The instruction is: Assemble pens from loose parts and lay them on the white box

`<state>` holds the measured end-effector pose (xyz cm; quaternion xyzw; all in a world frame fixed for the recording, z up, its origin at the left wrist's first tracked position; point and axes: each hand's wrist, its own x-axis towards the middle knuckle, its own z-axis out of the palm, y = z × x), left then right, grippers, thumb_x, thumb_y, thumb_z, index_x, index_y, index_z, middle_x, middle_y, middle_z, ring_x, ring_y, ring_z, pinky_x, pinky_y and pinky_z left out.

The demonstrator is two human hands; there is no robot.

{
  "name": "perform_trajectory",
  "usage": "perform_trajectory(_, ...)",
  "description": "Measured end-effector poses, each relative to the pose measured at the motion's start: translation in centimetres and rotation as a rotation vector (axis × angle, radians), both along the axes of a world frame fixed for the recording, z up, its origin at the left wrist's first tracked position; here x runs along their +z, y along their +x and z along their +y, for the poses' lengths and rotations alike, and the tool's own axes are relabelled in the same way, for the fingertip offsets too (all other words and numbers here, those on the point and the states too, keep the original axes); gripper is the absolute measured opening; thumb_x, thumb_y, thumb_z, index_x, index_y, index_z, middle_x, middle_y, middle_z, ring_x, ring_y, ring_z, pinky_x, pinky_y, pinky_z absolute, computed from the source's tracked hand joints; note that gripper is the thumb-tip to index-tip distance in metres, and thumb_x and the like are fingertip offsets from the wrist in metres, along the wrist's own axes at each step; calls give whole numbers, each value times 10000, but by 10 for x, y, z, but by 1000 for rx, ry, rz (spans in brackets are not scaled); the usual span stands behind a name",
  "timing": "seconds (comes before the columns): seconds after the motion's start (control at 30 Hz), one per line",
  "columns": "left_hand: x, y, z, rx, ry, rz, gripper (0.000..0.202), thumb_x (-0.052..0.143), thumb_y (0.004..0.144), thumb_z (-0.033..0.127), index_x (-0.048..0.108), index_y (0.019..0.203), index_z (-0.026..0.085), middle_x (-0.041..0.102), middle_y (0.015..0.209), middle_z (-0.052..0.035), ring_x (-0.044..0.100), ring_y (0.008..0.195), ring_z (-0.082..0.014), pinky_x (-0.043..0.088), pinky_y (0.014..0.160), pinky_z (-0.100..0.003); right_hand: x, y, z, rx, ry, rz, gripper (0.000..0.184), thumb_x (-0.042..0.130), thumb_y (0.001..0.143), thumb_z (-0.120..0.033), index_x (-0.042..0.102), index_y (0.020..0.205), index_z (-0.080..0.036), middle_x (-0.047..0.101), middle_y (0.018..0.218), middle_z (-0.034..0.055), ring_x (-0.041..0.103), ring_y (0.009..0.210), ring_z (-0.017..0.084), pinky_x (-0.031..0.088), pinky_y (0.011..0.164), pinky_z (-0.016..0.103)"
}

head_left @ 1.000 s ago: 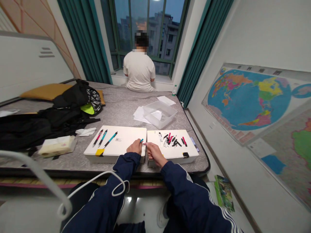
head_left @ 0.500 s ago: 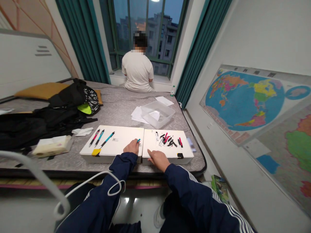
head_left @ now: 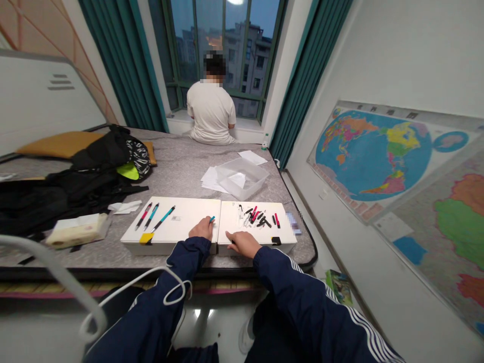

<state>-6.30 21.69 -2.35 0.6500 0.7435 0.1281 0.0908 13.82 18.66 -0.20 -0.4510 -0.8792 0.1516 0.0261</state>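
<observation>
My left hand (head_left: 201, 229) is closed around a small teal pen part (head_left: 212, 219), whose end pokes out past the fingers. It rests over the right end of the left white box (head_left: 185, 209). My right hand (head_left: 244, 243) is over the near left corner of the right white box (head_left: 283, 234), thumb and fingers together; a dark spot shows under them, too small to name. Three assembled pens, one red pen (head_left: 143, 217) and two teal pens (head_left: 163, 219), lie on the left box. Loose black, red and clear pen parts (head_left: 259, 217) are scattered on the right box.
A clear plastic bin (head_left: 242, 179) and paper sheets (head_left: 209, 180) lie behind the boxes. To the left are a tissue pack (head_left: 77, 229) and a black bag (head_left: 94, 161). A white cable (head_left: 151, 276) crosses near my left sleeve. A person (head_left: 210, 108) sits by the window.
The whole view has shifted slightly. My right hand's fingers have curled in more, near the same box corner. My left hand still grips the teal part in about the same place.
</observation>
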Motion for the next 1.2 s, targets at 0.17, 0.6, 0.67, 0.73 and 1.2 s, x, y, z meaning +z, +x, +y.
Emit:
perform_trajectory(0.17, 0, 0, -1, -5, 15, -3, 308, 328, 987, 398, 579, 1094, 255, 667, 1086, -55, 635, 893, -221, 371, 609, -279, -2, -1, 16, -151, -287, 520, 372, 665, 768, -282, 669, 1124, -174, 622, 665, -7, 572, 645, 149, 412, 653, 251)
perform_trajectory(0.6, -1, 1, -4, 20, 104, -87, 301, 346, 970, 399, 605, 1018, 253, 689, 1012, -63, 633, 837, -233, 333, 592, -288, -35, -52, 34, -564, -715, 1651, 336, 754, 662, -281, 637, 951, -155, 707, 860, 52, 672, 728, 131, 512, 603, 215)
perform_trajectory(0.67, -2, 1, -5, 48, 119, -125, 316, 343, 965, 419, 611, 994, 255, 700, 962, -75, 635, 819, -252, 327, 589, -295, -36, -51, 31, -567, -701, 1709, 374, 799, 643, -304, 627, 944, -163, 719, 872, 55, 700, 773, 159, 539, 658, 244)
perform_trajectory(0.73, -3, 0, -4, 82, 128, -169, 339, 337, 957, 444, 614, 993, 252, 704, 884, -92, 635, 773, -275, 318, 577, -302, -35, -50, 30, -575, -703, 1737, 394, 833, 613, -317, 620, 907, -165, 723, 814, 46, 706, 735, 165, 546, 648, 249)
perform_trajectory(1.2, -13, 14, 22, -255, 197, -722, 244, 544, 816, 402, 641, 945, 219, 486, 524, 61, 492, 510, -146, 375, 540, -234, -44, -50, 33, -562, -582, 1644, 345, 750, 697, -458, 595, 745, -154, 621, 565, -14, 477, 417, 62, 347, 401, 162)
